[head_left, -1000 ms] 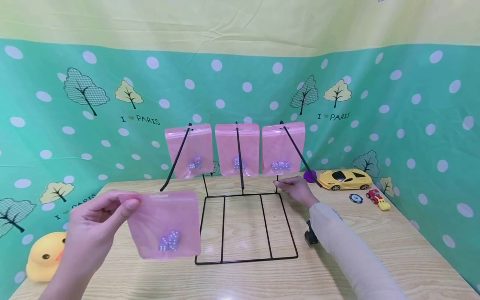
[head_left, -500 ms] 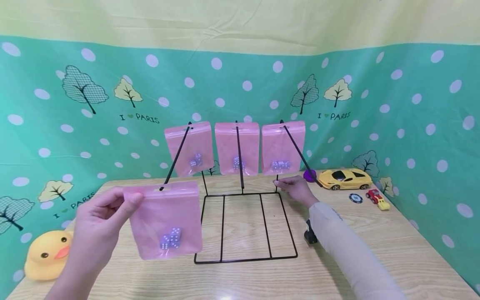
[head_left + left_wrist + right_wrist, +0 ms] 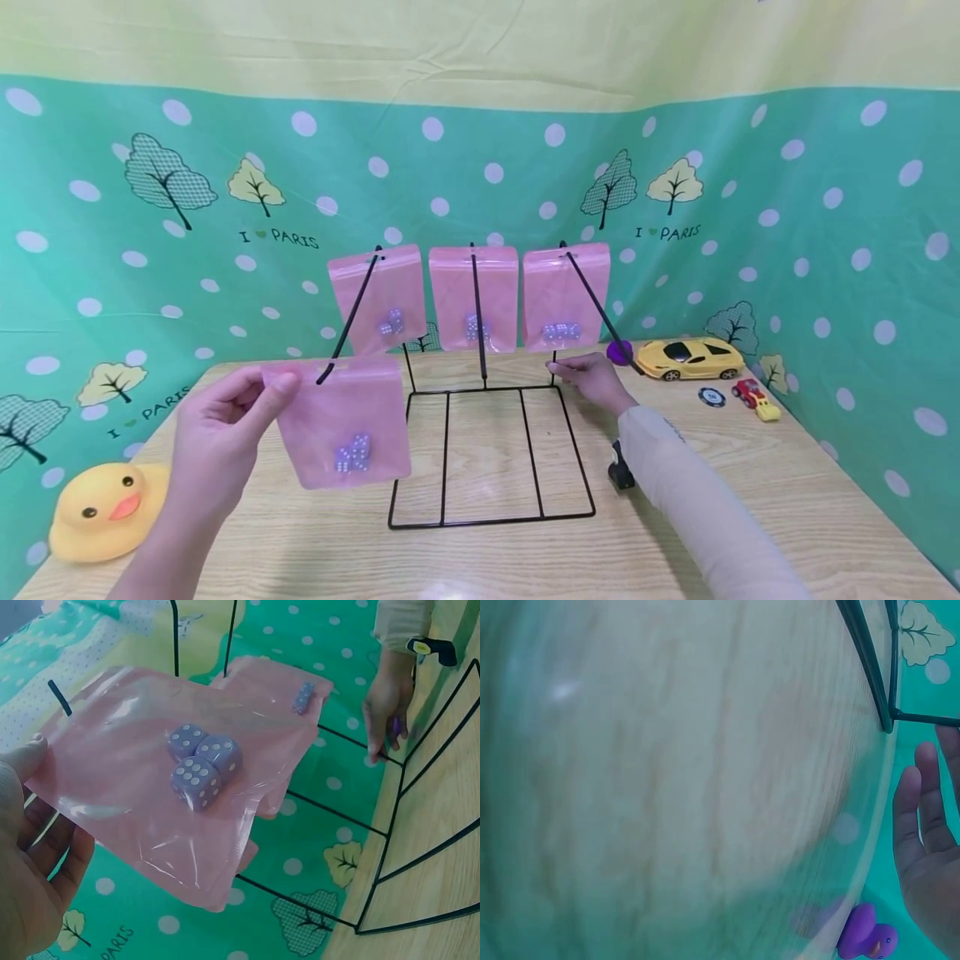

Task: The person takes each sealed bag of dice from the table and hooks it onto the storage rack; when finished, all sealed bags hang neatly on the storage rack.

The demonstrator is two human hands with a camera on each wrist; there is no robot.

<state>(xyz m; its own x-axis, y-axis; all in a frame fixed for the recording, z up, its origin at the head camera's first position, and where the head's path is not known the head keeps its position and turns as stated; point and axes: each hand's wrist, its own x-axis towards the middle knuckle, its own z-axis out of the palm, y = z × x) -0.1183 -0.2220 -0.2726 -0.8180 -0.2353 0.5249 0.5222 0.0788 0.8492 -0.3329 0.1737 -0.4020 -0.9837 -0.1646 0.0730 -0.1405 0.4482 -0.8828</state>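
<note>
In the head view my left hand [image 3: 221, 442] pinches the upper left corner of a pink zip bag [image 3: 311, 437] with purple dice [image 3: 352, 455] in it. The front tip of the rack's left hook [image 3: 351, 321] pokes through the bag near its top edge; the left wrist view shows the hook tip [image 3: 59, 697] sticking out. Three similar pink bags hang farther back, one per hook: left bag [image 3: 397, 287], middle bag [image 3: 450, 292], right bag [image 3: 546, 292]. My right hand [image 3: 596, 381] holds the black wire rack [image 3: 446, 458] at its rear right upright, thumb side hidden in the right wrist view.
A yellow rubber duck [image 3: 97, 517] sits at the left. On the right are a purple duck [image 3: 619, 352], a yellow toy car [image 3: 693, 360], a poker chip [image 3: 712, 397] and a small red-yellow toy [image 3: 756, 399]. A patterned cloth [image 3: 480, 192] backs the wooden table [image 3: 495, 567].
My left hand has moved the bag up and to the right, from in front of the left hook onto its tip. My right hand has stayed at the upright.
</note>
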